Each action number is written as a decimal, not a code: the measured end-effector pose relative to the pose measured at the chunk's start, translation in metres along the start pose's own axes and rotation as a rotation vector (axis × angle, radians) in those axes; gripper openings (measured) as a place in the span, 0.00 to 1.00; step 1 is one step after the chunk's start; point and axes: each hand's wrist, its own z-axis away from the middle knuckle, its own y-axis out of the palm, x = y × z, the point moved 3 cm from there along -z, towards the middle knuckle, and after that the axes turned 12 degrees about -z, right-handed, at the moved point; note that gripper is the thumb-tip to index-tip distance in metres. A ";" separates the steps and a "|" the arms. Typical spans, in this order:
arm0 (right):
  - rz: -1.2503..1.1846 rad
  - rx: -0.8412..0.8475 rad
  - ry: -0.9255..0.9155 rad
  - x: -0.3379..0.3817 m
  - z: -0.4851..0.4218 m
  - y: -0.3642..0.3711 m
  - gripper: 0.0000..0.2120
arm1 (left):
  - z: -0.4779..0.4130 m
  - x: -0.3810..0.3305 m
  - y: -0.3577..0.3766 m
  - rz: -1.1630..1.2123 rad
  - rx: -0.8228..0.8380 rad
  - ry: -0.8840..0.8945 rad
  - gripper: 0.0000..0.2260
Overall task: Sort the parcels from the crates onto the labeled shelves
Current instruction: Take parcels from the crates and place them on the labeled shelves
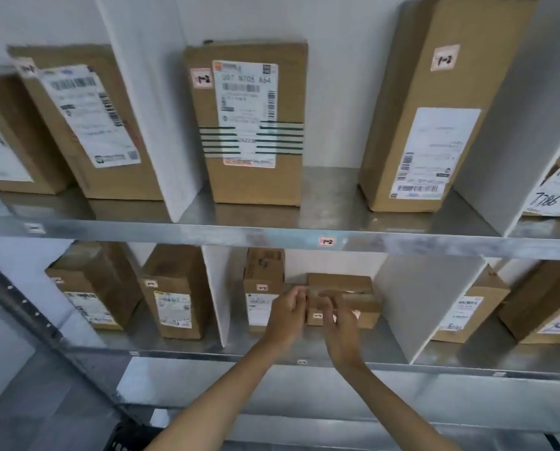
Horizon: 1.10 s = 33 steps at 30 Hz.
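Note:
A small flat brown parcel (347, 284) lies on the lower metal shelf (395, 365), in the middle compartment, next to a taller upright parcel (264, 271) marked with a small tag. My left hand (286, 315) is at the small parcel's front left corner, its fingers loosely bent and touching the edge. In front of the parcel's face is my right hand (340, 327), with its fingers spread and relaxed. Both hands are blurred. Neither hand's fingers wrap round the parcel.
White dividers (218, 288) (425, 304) bound the compartment. The upper shelf rail carries a "1-2" label (326, 241); above it stand two tall parcels (249, 125) (434, 109). More parcels fill the neighbouring compartments. The corner of a black crate (125, 437) shows at the bottom left.

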 end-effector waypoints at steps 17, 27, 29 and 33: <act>-0.080 0.167 -0.091 0.074 0.101 0.192 0.09 | 0.075 0.103 -0.209 -0.126 -0.422 0.010 0.11; -0.018 0.163 -0.003 0.066 0.060 0.250 0.15 | 0.047 0.157 -0.252 -0.022 -0.367 -0.139 0.19; 0.036 0.171 0.069 0.054 0.046 0.263 0.22 | 0.032 0.166 -0.245 0.041 -0.205 -0.168 0.37; 0.028 0.239 0.173 0.042 0.029 0.281 0.31 | 0.010 0.180 -0.230 0.028 -0.040 -0.268 0.44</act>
